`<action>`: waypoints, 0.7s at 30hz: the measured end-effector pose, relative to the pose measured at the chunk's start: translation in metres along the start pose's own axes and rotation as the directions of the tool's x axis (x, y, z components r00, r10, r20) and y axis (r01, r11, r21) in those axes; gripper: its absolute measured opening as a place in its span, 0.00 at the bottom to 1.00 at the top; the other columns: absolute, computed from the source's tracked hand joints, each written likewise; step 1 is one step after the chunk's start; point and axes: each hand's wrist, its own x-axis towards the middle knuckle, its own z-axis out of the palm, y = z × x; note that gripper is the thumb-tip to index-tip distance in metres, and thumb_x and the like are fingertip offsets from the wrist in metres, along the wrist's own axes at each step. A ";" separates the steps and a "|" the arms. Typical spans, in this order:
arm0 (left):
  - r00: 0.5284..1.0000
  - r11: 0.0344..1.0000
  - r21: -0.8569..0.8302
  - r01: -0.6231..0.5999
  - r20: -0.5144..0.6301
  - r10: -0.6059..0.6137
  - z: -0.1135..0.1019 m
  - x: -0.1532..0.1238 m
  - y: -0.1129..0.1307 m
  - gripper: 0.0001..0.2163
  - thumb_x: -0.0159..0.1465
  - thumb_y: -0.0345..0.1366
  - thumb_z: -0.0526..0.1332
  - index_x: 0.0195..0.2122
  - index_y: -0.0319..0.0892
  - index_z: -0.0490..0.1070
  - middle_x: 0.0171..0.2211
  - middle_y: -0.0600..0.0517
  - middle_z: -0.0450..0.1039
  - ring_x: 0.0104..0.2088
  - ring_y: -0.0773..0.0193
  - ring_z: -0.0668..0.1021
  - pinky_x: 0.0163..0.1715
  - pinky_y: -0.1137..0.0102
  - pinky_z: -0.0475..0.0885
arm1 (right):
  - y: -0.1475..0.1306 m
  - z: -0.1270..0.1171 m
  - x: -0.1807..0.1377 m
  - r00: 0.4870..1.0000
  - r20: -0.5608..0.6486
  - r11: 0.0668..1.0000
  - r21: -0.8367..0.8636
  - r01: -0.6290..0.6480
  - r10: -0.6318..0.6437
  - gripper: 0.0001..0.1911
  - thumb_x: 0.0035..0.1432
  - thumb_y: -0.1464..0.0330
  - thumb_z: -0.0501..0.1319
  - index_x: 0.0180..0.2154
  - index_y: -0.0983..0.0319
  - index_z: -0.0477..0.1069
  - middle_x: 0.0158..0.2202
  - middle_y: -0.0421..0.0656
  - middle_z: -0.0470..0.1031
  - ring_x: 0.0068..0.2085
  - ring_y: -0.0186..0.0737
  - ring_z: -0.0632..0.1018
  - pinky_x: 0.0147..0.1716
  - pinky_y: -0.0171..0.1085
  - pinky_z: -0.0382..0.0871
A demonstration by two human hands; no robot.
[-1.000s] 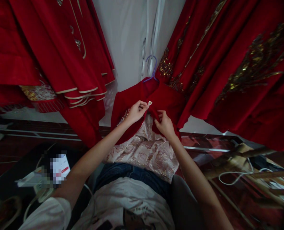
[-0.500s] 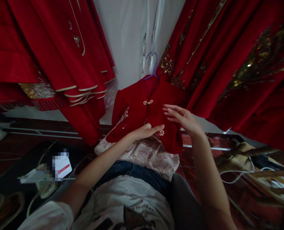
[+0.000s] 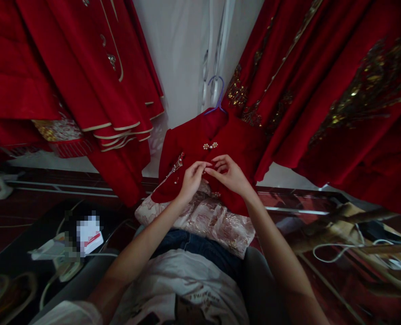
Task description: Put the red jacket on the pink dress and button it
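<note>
A red jacket [image 3: 244, 140] hangs in front of me on a purple hanger [image 3: 220, 97]. One beaded flower clasp [image 3: 210, 146] shows at its upper front, and another [image 3: 216, 195] lies low down below my hands. My left hand [image 3: 193, 179] and my right hand [image 3: 230, 175] meet at the middle of the jacket front, thumbs and fingertips pinched together on its front edge. A small bead shows by the fingertips; the rest of the fastening is hidden. Beaded trim [image 3: 179, 161] decorates the jacket's left side. Pale patterned cloth [image 3: 217, 219] lies over my lap beneath it.
Red garments [image 3: 119, 90] hang at the left, and more with gold sequins [image 3: 359, 95] at the right. A dark stool [image 3: 51, 216] at my left bears a white boxy item [image 3: 90, 232] and cables. Wooden bars [image 3: 366, 248] and a white cable [image 3: 325, 253] lie at the right.
My right hand has come down and left from beside the jacket to its front edge. My left hand has moved up from the lower clasp, and the fingertips of both hands now meet.
</note>
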 end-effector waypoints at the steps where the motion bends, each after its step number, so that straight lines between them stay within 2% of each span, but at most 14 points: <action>1: 0.999 0.999 0.034 -0.018 -0.036 0.019 -0.003 -0.001 -0.002 0.11 0.65 0.40 0.55 0.38 0.42 0.74 0.43 0.49 0.75 0.33 0.67 0.76 0.21 0.78 0.73 | 0.001 0.003 -0.001 1.000 -0.004 0.999 -0.044 0.023 -0.023 0.26 0.45 0.54 0.70 0.42 0.61 0.68 0.35 0.42 0.72 0.32 0.35 0.73 0.31 0.37 0.72; 3: 0.992 0.997 0.067 -0.041 -0.120 0.049 -0.007 -0.002 -0.006 0.10 0.65 0.38 0.55 0.38 0.42 0.75 0.41 0.50 0.75 0.28 0.70 0.74 0.19 0.79 0.70 | 0.000 0.008 -0.003 0.999 -0.003 0.993 -0.104 0.050 -0.051 0.27 0.43 0.54 0.72 0.40 0.61 0.67 0.35 0.42 0.72 0.31 0.35 0.73 0.31 0.37 0.71; 5: 0.983 0.998 0.048 -0.043 -0.177 0.051 -0.010 -0.004 -0.009 0.10 0.64 0.38 0.56 0.41 0.42 0.74 0.39 0.51 0.75 0.26 0.72 0.72 0.18 0.79 0.69 | -0.003 0.014 -0.006 0.999 0.010 0.992 -0.116 0.053 -0.052 0.25 0.45 0.54 0.70 0.40 0.60 0.66 0.35 0.42 0.72 0.31 0.35 0.73 0.31 0.37 0.71; 9: 0.977 0.997 -0.072 -0.001 -0.213 -0.015 -0.011 -0.008 -0.010 0.10 0.62 0.40 0.58 0.41 0.42 0.72 0.35 0.52 0.74 0.26 0.71 0.74 0.20 0.77 0.72 | -0.009 0.029 -0.010 0.999 0.021 0.993 -0.110 0.033 -0.031 0.21 0.50 0.58 0.68 0.41 0.61 0.68 0.36 0.44 0.74 0.32 0.36 0.75 0.31 0.37 0.71; 12: 0.988 0.987 -0.107 0.118 -0.085 -0.128 -0.015 -0.005 -0.006 0.12 0.61 0.41 0.59 0.41 0.40 0.71 0.31 0.51 0.74 0.24 0.70 0.76 0.21 0.75 0.74 | -0.009 0.034 -0.010 1.000 -0.011 0.995 -0.096 0.003 -0.004 0.16 0.50 0.64 0.67 0.40 0.61 0.70 0.35 0.43 0.76 0.32 0.36 0.76 0.32 0.36 0.72; 14: 0.987 0.986 -0.035 0.161 0.013 -0.160 -0.023 0.004 -0.006 0.12 0.60 0.41 0.59 0.41 0.39 0.70 0.26 0.52 0.73 0.21 0.70 0.75 0.20 0.74 0.74 | -0.009 0.030 -0.009 1.000 -0.003 0.998 -0.067 -0.019 0.019 0.12 0.50 0.66 0.66 0.39 0.61 0.72 0.33 0.42 0.77 0.31 0.35 0.76 0.32 0.35 0.72; 15: 0.990 0.990 0.016 0.139 0.019 -0.139 -0.029 0.010 -0.007 0.12 0.60 0.41 0.59 0.40 0.39 0.70 0.25 0.53 0.73 0.21 0.70 0.75 0.21 0.74 0.73 | -0.010 0.027 -0.008 1.000 0.007 0.998 -0.062 -0.020 0.020 0.11 0.50 0.66 0.66 0.38 0.61 0.72 0.32 0.41 0.76 0.31 0.35 0.76 0.31 0.35 0.71; 17: 0.996 0.989 0.148 0.022 -0.092 -0.008 -0.045 0.025 -0.016 0.10 0.59 0.39 0.60 0.39 0.40 0.69 0.28 0.52 0.73 0.25 0.69 0.75 0.24 0.74 0.73 | -0.010 0.018 -0.006 1.000 0.031 0.998 -0.069 -0.001 0.003 0.13 0.50 0.64 0.67 0.38 0.60 0.72 0.32 0.40 0.75 0.29 0.34 0.75 0.30 0.34 0.70; 19: 0.944 0.940 0.329 -0.093 -0.272 0.188 -0.062 0.040 -0.029 0.11 0.55 0.35 0.63 0.39 0.41 0.68 0.37 0.50 0.73 0.33 0.67 0.76 0.30 0.73 0.74 | -0.011 0.011 -0.005 0.997 0.070 0.999 -0.051 0.017 -0.014 0.16 0.48 0.63 0.69 0.40 0.60 0.71 0.32 0.39 0.73 0.28 0.32 0.73 0.28 0.33 0.69; 21: 0.893 0.884 0.454 -0.109 -0.345 0.287 -0.075 0.053 -0.043 0.15 0.51 0.32 0.66 0.40 0.41 0.66 0.41 0.48 0.71 0.37 0.67 0.75 0.35 0.72 0.74 | -0.012 0.007 -0.005 0.992 0.124 0.999 0.034 0.012 -0.016 0.19 0.47 0.62 0.69 0.41 0.59 0.69 0.33 0.38 0.72 0.27 0.31 0.73 0.27 0.33 0.69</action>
